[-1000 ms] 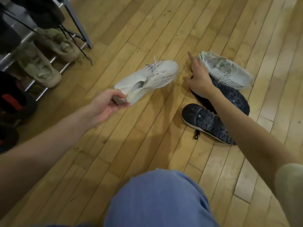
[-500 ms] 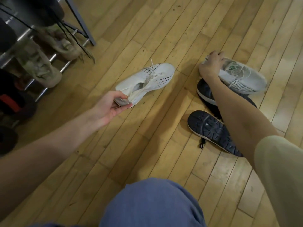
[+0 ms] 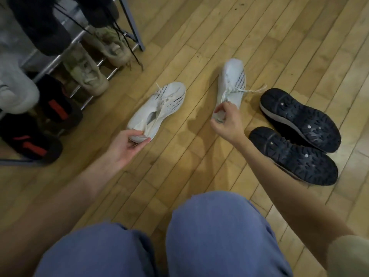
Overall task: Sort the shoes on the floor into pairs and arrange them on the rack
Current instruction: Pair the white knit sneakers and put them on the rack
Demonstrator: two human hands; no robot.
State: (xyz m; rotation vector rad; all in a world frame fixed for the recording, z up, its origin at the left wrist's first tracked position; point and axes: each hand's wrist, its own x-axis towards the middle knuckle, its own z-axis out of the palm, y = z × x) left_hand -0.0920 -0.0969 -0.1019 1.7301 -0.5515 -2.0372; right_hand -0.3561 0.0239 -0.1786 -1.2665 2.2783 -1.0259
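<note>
Two white knit sneakers are side by side over the wooden floor. My left hand (image 3: 127,143) grips the heel of the left white sneaker (image 3: 159,108), toe pointing up and right. My right hand (image 3: 226,121) pinches the heel of the right white sneaker (image 3: 232,80), toe pointing away, its lace trailing right. Two dark shoes lie sole-up on the floor at the right, the far dark shoe (image 3: 301,118) and the near dark shoe (image 3: 293,154), touching each other. The shoe rack (image 3: 95,62) stands at the upper left.
The rack's low shelf holds a beige pair (image 3: 95,62) and black shoes with red patches (image 3: 54,108); dark shoes with hanging laces sit above. A white shoe (image 3: 14,90) shows at the left edge. My knees in blue trousers (image 3: 215,236) fill the bottom.
My right hand took the second white sneaker off the dark shoes and brought it left, beside the first. The left hand kept its sneaker. The view shifted, showing more of the rack.
</note>
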